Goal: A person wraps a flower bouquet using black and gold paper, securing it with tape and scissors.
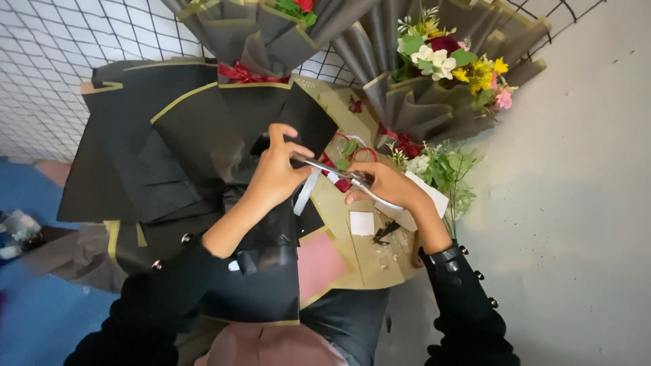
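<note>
My left hand [274,169] pinches a white ribbon strip [306,191] that hangs down from my fingers, just above the black wrapping paper [203,135]. My right hand [388,184] grips a pair of metal scissors [332,168] with red handles; the blades point left and reach my left fingertips. Both hands hover over a small tan table [369,261]. Both forearms wear black sleeves with studs.
Two bouquets in dark grey wrap stand at the back, one with a red bow [247,34], one with mixed flowers [451,64]. Loose green stems [444,169], a white paper square [361,223], a pink sheet [319,264] and a wire grid [47,54] surround the table.
</note>
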